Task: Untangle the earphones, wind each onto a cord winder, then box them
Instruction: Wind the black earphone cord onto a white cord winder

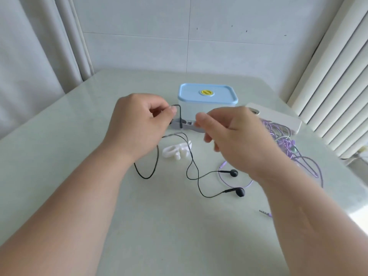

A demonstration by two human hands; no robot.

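My left hand (pixel 137 124) pinches the cord of the black earphones (pixel 194 172) and loops it over one end of a grey cord winder (pixel 182 125). My right hand (pixel 229 134) grips the other end of that winder, held above the table. The black cord trails down to the table, with its two earbuds lying near the middle. A white cord winder (pixel 175 151) lies under the hands. A tangle of purple earphones (pixel 288 144) sits to the right. Behind the hands stands the box (pixel 207 100), white with a blue lid on.
A flat white case (pixel 278 118) lies at the right behind the purple tangle. A purple cord's plug (pixel 264 213) pokes out by my right forearm. The pale table (pixel 79 136) meets a curtain at the left and slatted blinds at the right.
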